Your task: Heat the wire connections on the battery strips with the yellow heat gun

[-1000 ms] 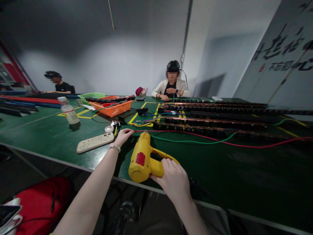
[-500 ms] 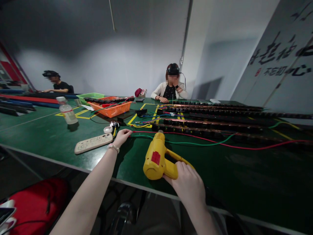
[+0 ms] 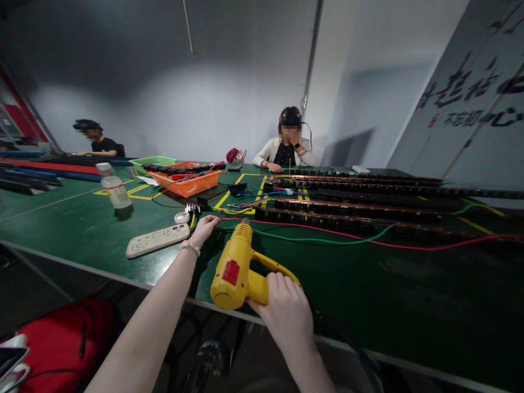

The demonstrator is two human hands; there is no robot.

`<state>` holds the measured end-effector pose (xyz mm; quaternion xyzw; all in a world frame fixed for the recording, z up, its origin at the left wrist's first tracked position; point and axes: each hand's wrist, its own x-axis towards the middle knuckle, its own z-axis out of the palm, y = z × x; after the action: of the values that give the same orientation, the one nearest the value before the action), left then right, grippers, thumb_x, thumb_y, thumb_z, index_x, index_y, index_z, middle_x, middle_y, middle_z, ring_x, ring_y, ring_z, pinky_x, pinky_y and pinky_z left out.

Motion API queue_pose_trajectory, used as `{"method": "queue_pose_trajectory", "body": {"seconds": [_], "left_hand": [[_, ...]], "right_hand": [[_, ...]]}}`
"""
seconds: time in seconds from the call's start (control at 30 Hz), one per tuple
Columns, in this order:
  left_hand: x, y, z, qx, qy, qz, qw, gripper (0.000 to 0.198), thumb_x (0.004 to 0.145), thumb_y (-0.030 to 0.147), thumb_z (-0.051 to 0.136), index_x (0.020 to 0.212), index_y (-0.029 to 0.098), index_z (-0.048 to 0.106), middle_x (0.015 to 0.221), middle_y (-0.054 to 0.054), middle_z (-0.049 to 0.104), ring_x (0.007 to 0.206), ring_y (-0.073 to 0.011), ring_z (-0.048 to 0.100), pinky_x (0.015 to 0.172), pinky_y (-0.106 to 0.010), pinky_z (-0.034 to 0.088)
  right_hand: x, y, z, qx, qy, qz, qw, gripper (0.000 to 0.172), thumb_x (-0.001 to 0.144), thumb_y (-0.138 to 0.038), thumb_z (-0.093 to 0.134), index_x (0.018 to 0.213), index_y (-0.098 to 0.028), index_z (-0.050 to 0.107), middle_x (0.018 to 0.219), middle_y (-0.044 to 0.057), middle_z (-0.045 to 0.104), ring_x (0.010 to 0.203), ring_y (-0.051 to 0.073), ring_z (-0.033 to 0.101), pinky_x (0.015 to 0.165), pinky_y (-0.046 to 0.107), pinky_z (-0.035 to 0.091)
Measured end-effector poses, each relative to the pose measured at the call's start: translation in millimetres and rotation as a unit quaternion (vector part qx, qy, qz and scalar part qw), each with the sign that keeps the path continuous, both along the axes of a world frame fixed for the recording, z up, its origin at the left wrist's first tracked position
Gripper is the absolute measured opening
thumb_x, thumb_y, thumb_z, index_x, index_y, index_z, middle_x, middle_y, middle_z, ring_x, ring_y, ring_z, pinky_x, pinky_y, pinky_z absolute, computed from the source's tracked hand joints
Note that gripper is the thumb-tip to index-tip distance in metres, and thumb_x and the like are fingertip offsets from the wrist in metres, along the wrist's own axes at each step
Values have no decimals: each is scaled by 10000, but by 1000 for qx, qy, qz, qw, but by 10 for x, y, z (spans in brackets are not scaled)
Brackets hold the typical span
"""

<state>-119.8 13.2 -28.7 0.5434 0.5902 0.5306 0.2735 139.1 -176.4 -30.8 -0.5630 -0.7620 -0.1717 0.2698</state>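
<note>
My right hand [image 3: 284, 308] is wrapped round the handle of a yellow heat gun [image 3: 233, 267], whose nozzle points away from me toward the wires. Between the pinched fingers of my left hand [image 3: 206, 229] is the end of a red wire [image 3: 311, 224], which runs off to the right across the table. A green wire [image 3: 311, 240] lies close beside it, passing near the nozzle. Just left of my left hand are a phone in a beige case [image 3: 159, 240], a small white case [image 3: 182, 217] and a bunch of small connectors [image 3: 192, 208].
Long black strips with copper edges [image 3: 352, 206] lie across the green table [image 3: 368, 295]. An orange basket [image 3: 190, 185], a green basket [image 3: 153, 162] and a bottle [image 3: 114, 188] stand to the left. One person [image 3: 286, 147] sits opposite; another [image 3: 100, 143] sits far left.
The heat gun in my right hand has moved left, bringing its nozzle nearer my left hand. My left hand keeps its pinch on the red wire, almost unmoved.
</note>
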Motion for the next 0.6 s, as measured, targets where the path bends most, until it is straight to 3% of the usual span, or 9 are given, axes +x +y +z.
{"method": "queue_pose_trajectory", "body": {"seconds": [0.3,0.6], "left_hand": [[-9,16,28,3,-6,3,1000,328,616,502,609,629,178,556,643,-20,571,713,-184,536,669,-289,411],[-26,-20,57,4,-51,0,999,386,582,541,637,644,174,533,648,-14,585,713,-180,558,677,-291,430]], "right_hand": [[-366,-7,60,-6,16,59,998,509,585,-571,776,799,-192,513,744,22,542,708,214,514,644,349,393],[-339,16,45,-20,39,78,996,501,565,-535,804,804,-186,536,754,8,552,723,207,523,659,344,387]]}}
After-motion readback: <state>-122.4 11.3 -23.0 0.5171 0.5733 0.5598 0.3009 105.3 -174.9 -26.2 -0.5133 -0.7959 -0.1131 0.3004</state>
